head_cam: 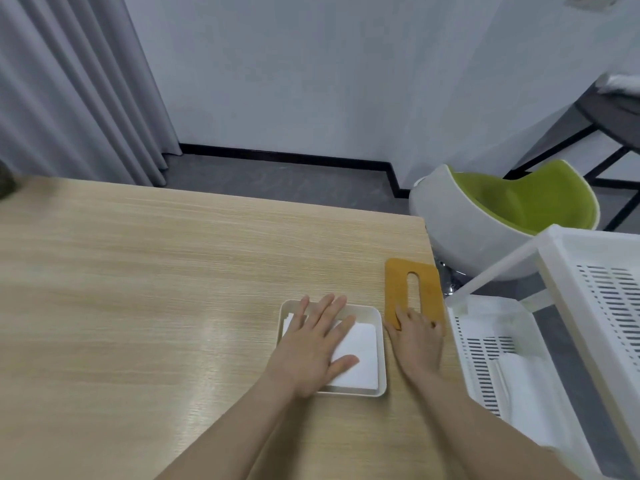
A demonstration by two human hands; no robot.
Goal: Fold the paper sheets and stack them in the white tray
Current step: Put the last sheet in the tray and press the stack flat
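Observation:
A white square tray (pixel 381 344) sits near the right end of the wooden table. Folded white paper sheets (pixel 358 362) lie stacked inside it. My left hand (pixel 313 344) lies flat on the stack with straight, spread fingers. To the right of the tray, my right hand (pixel 417 332) rests on the near end of a flat orange board (pixel 398 289) with a slot in it; its fingers curl over that end of the board.
The wooden table (pixel 156 289) ends just right of the orange board. A white slotted rack (pixel 588 306) with white sheets (pixel 526 393) on its lower shelf stands at the right. A green and white chair (pixel 502 216) is behind it.

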